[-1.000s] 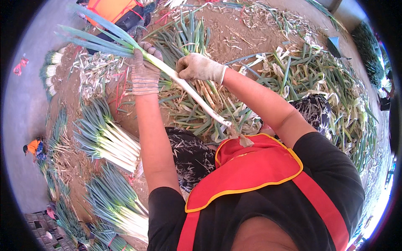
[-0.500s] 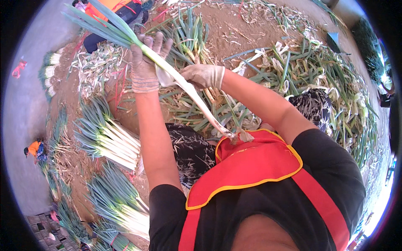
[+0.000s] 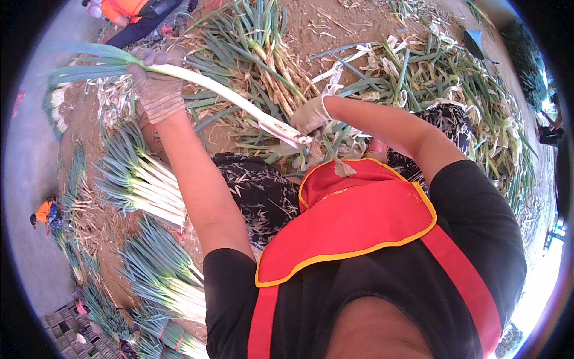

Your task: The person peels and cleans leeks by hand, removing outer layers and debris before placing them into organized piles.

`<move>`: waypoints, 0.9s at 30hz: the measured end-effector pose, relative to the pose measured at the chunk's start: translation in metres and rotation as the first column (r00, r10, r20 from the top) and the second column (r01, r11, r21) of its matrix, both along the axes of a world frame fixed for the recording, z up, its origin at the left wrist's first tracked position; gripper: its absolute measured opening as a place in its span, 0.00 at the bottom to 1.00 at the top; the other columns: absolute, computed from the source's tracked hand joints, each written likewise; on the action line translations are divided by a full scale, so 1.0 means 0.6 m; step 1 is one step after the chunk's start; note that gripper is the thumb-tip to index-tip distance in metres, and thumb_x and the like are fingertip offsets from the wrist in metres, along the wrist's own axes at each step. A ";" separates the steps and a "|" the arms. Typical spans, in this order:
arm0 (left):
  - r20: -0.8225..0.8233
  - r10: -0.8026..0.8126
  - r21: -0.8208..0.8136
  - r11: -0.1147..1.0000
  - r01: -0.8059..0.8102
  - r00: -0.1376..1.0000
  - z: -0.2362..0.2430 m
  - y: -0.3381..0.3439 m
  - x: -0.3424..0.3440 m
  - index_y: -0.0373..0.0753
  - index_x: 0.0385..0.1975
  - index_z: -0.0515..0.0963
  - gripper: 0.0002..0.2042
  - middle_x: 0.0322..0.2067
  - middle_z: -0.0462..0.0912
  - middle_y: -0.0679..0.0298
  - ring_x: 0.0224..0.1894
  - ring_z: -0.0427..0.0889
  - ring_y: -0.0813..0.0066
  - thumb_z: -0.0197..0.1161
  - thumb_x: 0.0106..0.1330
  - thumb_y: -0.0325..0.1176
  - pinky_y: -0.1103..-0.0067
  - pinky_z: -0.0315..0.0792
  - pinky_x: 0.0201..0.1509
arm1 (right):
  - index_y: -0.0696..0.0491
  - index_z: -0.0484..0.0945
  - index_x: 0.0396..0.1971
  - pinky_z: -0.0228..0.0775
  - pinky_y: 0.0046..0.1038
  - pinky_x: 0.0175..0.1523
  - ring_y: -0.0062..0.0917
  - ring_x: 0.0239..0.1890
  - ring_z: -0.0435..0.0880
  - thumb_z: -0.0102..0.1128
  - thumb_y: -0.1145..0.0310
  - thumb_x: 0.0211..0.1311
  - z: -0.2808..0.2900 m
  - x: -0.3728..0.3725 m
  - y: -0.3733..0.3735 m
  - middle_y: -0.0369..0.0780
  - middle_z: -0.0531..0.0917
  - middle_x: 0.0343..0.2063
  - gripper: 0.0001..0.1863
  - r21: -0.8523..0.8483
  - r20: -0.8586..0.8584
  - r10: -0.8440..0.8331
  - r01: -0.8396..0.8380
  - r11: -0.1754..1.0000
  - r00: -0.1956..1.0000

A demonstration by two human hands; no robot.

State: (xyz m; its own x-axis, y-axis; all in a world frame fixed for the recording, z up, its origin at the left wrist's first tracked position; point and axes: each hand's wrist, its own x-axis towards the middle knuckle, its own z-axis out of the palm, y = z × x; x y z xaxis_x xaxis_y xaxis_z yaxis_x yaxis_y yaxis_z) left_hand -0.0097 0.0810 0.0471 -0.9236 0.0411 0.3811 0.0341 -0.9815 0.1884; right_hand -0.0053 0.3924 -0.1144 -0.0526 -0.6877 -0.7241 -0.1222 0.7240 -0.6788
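Where a leek (image 3: 224,91) hovers, soil (image 3: 359,24) (littered) shows.

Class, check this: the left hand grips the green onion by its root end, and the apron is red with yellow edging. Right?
Not quite: the head view shows the left hand gripping the green onion by its leafy end, not its root end. The apron is as stated.

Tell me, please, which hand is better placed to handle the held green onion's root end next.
Probably the right: the right hand is beside the root end, whereas the left hand grips the green onion near its leaves, farther away.
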 end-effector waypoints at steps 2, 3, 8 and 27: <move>0.000 -0.028 0.037 0.999 0.028 1.000 0.006 -0.007 -0.001 0.45 0.36 0.75 0.14 0.30 0.78 0.76 0.31 0.75 0.80 0.69 0.52 0.38 0.75 0.68 0.40 | 0.57 0.80 0.28 0.76 0.30 0.24 0.26 0.19 0.79 0.57 0.65 0.57 -0.050 0.008 0.022 0.35 0.78 0.18 0.10 0.012 -0.150 0.100 -0.099 0.995 0.984; -0.003 -0.039 0.043 0.998 0.039 0.999 0.007 -0.015 0.003 0.45 0.36 0.75 0.14 0.29 0.78 0.76 0.31 0.75 0.81 0.69 0.52 0.38 0.75 0.68 0.40 | 0.57 0.80 0.28 0.76 0.31 0.25 0.26 0.20 0.79 0.57 0.66 0.56 -0.051 0.013 0.029 0.36 0.79 0.19 0.10 0.086 -0.188 0.146 -0.132 0.987 0.971; 0.024 0.080 -0.092 0.993 -0.078 0.996 -0.017 -0.064 0.003 0.47 0.33 0.76 0.12 0.27 0.76 0.76 0.31 0.75 0.79 0.69 0.52 0.41 0.74 0.71 0.43 | 0.59 0.82 0.28 0.74 0.35 0.25 0.32 0.25 0.83 0.61 0.69 0.51 -0.086 0.028 0.069 0.42 0.83 0.25 0.09 0.254 -0.329 0.311 -0.233 0.938 0.892; 0.013 0.187 -0.040 0.982 -0.186 0.982 -0.024 -0.107 0.011 0.43 0.33 0.74 0.22 0.24 0.74 0.74 0.28 0.74 0.77 0.49 0.64 0.59 0.75 0.71 0.36 | 0.59 0.63 0.63 0.62 0.30 0.63 0.31 0.61 0.69 0.52 0.51 0.65 -0.009 -0.011 0.084 0.48 0.69 0.60 0.33 -0.834 -0.474 -0.293 -0.317 0.451 0.830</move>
